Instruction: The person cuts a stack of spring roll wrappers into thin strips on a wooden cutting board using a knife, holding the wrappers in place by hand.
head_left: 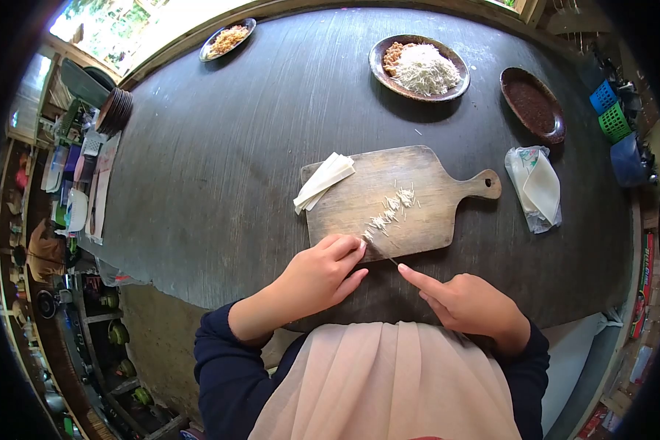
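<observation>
My right hand (pixel 466 299) is closed around a knife, its index finger stretched along the back; the thin blade (pixel 383 251) crosses the near edge of a wooden cutting board (pixel 429 172). Beside the blade, the curled fingertips of my left hand (pixel 326 268) press on white strips at that edge, mostly hidden under the fingers. A line of fine white shreds (pixel 390 210) runs across the board away from the blade. Several flat white strips (pixel 325 180) lie stacked over the board's far left corner.
Farther back stands a plate (pixel 375 70) heaped with white shreds and brownish pieces. An oval brown dish (pixel 533 105) and an opened plastic packet (pixel 533 189) with white sheets lie right. At the far left sits a small dish (pixel 228 39) of food, with stacked brown plates (pixel 115 111) nearer.
</observation>
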Demonstrator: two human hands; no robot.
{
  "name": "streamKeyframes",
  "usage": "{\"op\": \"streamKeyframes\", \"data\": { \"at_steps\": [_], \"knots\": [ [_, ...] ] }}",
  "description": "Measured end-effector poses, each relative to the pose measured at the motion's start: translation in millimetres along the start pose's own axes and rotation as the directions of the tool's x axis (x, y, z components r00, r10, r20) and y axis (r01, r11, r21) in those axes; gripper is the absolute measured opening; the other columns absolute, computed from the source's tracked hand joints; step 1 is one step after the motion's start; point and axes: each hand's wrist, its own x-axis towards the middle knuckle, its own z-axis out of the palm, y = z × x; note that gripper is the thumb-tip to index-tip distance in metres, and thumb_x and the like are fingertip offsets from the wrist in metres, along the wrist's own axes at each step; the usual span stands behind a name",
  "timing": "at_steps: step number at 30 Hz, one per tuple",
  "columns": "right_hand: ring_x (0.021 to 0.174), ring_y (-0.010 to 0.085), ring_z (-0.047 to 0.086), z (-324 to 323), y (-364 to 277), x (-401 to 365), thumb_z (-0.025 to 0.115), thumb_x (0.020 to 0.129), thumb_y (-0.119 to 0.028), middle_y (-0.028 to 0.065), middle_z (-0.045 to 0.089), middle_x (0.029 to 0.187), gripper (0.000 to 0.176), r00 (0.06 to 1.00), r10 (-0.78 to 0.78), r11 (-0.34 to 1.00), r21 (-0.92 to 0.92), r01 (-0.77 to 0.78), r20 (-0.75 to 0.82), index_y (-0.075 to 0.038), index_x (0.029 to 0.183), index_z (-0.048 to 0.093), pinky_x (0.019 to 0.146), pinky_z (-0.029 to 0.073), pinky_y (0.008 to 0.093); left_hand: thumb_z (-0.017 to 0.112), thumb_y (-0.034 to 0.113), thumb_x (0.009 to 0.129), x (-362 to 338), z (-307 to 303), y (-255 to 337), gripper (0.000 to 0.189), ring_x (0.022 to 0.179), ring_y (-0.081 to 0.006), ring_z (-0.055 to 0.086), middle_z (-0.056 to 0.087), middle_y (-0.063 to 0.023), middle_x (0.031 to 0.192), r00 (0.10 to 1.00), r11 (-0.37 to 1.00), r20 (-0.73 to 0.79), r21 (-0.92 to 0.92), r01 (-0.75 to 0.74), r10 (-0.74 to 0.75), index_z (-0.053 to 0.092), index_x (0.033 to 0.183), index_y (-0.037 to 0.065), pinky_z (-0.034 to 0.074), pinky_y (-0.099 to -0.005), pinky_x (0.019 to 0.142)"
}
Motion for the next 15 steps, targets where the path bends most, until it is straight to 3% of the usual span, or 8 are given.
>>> {"op": "streamKeyframes", "data": {
  "at_steps": [2, 8, 10, 15],
  "knots": [
    [0.043, 0.0310, 0.053, 0.1, -0.1, 0.6, 0.061, 0.091, -0.008, 0.0145, 0.052, 0.053, 0.063, 0.999, -0.010, 1.000, -0.014, 0.009, -0.036, -0.014, 0.150, 0.043, 0.045, 0.044, 0.0415, 0.070, 0.019, 0.090, -0.3, 0.1, -0.2, 0.034, 0.105, -0.0280, 0.063, 0.062, -0.0125, 0.113, 1.000, 1.000, -0.009, -0.003, 0.002, -0.002, 0.066, 0.115, -0.005, 0.055, -0.0348, 0.086],
    [0.046, 0.0335, 0.057, -2.1, -2.0, 0.6, 0.058, 0.090, -0.009, 0.0162, 0.056, 0.054, 0.064, 0.998, 0.013, 1.000, 0.002, -0.013, 0.057, -0.013, 0.151, 0.040, 0.048, 0.047, 0.0443, 0.070, 0.019, 0.090, -0.5, 1.0, -1.1, 0.033, 0.105, -0.0281, 0.063, 0.062, -0.0126, 0.113, 1.000, 1.000, -0.011, 0.002, 0.000, 0.000, 0.066, 0.113, -0.004, 0.055, -0.0349, 0.086],
    [0.047, 0.0338, 0.058, -0.5, -0.4, 0.8, 0.058, 0.091, -0.010, 0.0162, 0.056, 0.055, 0.064, 0.999, -0.008, 1.000, -0.009, 0.008, 0.040, -0.013, 0.151, 0.040, 0.048, 0.048, 0.0442, 0.066, 0.023, 0.091, -0.7, 1.9, -1.8, 0.034, 0.106, -0.0233, 0.060, 0.059, -0.0094, 0.113, 1.000, 0.998, -0.018, 0.052, -0.025, 0.025, 0.065, 0.111, -0.005, 0.054, -0.0307, 0.086],
    [0.046, 0.0329, 0.057, 6.8, -0.7, 5.1, 0.060, 0.090, -0.010, 0.0153, 0.055, 0.054, 0.063, 1.000, 0.000, 0.999, -0.043, 0.001, 0.017, -0.014, 0.151, 0.041, 0.047, 0.047, 0.0430, 0.068, 0.021, 0.091, -0.5, 1.1, -0.7, 0.033, 0.105, -0.0256, 0.061, 0.060, -0.0110, 0.113, 1.000, 1.000, -0.015, 0.025, -0.013, 0.013, 0.066, 0.111, -0.004, 0.055, -0.0326, 0.085]
  ]
}}
